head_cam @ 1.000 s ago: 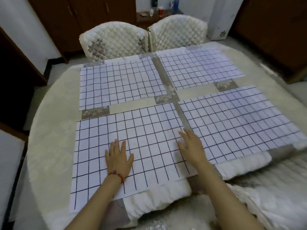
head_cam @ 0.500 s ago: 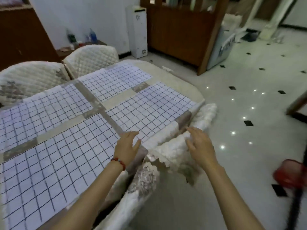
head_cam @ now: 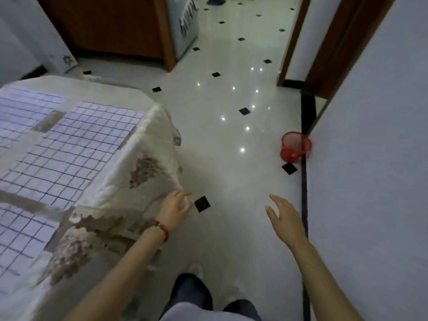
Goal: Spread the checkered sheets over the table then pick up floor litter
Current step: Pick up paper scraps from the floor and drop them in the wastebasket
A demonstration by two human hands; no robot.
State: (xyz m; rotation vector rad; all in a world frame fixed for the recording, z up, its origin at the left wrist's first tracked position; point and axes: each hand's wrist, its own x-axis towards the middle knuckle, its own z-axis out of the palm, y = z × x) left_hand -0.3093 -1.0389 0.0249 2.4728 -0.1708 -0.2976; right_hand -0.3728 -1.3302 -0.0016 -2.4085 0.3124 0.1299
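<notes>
Your left hand (head_cam: 176, 208) was spread, fingers loose and gripping nothing, just beside the drooping corner of the cream tablecloth (head_cam: 148, 172); whether the fingertips brushed the cloth could not be told. Your right hand (head_cam: 283, 216) was likewise spread and empty, held out over bare floor (head_cam: 231, 177).

Taking that tablecloth corner as the landmark: the checkered sheets (head_cam: 69, 144) lay flat on the counter (head_cam: 97, 83) behind and to the left of it, covering the top with only narrow strips of cloth showing between them, so by the look of it the spreading part was finished. Past the corner, the pale tiled floor ran away from you, dotted with small black diamond inlays (head_cam: 202, 204), the nearest one just beyond your left fingertips. These looked like part of the tiling, not litter. No scrap of litter could be made out anywhere on the visible floor, though the picture was soft with motion.

Well beyond the corner and to the right, against the white wall (head_cam: 370, 158), stood a red mesh bin (head_cam: 295, 147). It lay ahead of your right hand, which was the nearer of the two. Any litter would probably be carried that way, along the floor's long run between counter and wall.
</notes>
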